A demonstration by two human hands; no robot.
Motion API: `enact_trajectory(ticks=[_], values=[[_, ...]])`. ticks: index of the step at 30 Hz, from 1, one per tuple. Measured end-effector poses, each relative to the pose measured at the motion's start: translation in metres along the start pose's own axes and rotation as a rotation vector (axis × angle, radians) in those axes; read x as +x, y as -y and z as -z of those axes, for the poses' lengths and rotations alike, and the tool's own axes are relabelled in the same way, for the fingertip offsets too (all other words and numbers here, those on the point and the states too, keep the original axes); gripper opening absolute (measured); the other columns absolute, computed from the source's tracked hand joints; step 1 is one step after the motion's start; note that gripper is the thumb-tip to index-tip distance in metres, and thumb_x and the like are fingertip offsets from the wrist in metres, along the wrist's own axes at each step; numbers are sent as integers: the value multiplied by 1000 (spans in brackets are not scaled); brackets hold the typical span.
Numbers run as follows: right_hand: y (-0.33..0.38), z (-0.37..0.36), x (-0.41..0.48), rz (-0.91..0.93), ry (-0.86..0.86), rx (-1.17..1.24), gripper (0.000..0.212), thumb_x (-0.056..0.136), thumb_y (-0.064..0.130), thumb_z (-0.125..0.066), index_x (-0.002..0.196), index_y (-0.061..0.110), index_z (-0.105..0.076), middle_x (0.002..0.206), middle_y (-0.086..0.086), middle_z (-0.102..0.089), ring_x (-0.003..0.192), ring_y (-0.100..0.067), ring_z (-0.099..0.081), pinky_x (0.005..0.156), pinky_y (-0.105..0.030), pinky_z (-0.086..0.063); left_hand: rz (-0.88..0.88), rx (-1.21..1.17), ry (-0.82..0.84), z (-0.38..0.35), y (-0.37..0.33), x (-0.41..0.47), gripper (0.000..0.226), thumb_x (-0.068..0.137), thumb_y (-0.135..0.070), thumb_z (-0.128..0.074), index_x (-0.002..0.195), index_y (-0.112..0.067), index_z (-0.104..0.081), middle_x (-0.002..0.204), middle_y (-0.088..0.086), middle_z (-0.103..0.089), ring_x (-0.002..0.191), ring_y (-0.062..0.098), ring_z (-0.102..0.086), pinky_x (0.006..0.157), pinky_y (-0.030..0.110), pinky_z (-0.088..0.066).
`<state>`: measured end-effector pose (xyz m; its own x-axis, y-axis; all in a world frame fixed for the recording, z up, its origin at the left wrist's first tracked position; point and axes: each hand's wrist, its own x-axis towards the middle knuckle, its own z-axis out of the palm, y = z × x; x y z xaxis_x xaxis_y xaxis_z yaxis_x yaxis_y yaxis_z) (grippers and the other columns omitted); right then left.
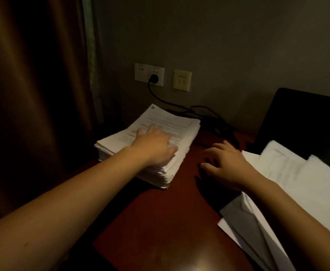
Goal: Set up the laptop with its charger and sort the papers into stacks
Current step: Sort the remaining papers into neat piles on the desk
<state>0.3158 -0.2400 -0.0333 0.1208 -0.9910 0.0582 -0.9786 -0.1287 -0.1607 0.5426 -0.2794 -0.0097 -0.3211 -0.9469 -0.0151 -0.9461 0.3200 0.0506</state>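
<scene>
Loose papers point(307, 192) fanned near right on tabletop point(170, 222), right hand point(226, 165) spread low beside them, left hand point(156, 145) flat on thick paper stack point(160, 118), laptop point(301, 122) far right, charger cable point(205, 112) plugged into wall socket point(153, 78).

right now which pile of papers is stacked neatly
The thick pile on the left, squared up under the flat left hand. The papers on the right lie loose and fanned out.
</scene>
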Motion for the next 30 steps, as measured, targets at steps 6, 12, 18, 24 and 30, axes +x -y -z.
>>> enact_trajectory(ticks=[6, 12, 18, 24, 30], values=[[-70, 19, -90, -151, -85, -80, 46, 98, 52, -48, 136, 27, -56, 149, 2, -47, 146, -23, -29, 117, -42, -29, -304, -108, 16, -18, -114, -24, 65, 103, -59, -31, 160, -31, -19, 169, 1, -4, 155, 24, 6, 123, 54, -4], [-141, 31, -174, -374, -31, 33, 44, 91, 54, -57, 126, 27, -61, 135, 0, -58, 119, -21, -54, 101, -42, -48, -595, -153, 159, -60, -187, -34, 65, 103, -60, -29, 160, -36, -9, 169, -3, 6, 154, 18, 13, 124, 52, -2], [-182, 37, -205, -657, -4, 49, 97, 61, 87, -41, 140, 31, -47, 151, -7, -38, 135, -33, -38, 104, -54, -42, -534, -81, 82, -60, -217, -25, 63, 102, -62, -28, 158, -36, -20, 167, -1, -13, 153, 21, -9, 120, 58, -8], [-191, 18, -210, -736, 61, 36, 111, 62, 96, -18, 155, 37, -10, 166, -3, -5, 151, -36, -5, 113, -71, -12, -312, -284, 89, -38, -254, -2, 57, 93, -59, -56, 138, -23, -56, 142, 2, -51, 124, 27, -49, 100, 41, -41], [-190, 4, -199, -602, 18, -4, 100, 71, 92, -11, 156, 41, -2, 167, 1, 5, 153, -29, 6, 118, -64, 3, -173, -774, 268, -30, -281, 11, 67, 88, -42, -75, 143, -16, -47, 140, 2, -56, 113, 24, -57, 81, 31, -44]])
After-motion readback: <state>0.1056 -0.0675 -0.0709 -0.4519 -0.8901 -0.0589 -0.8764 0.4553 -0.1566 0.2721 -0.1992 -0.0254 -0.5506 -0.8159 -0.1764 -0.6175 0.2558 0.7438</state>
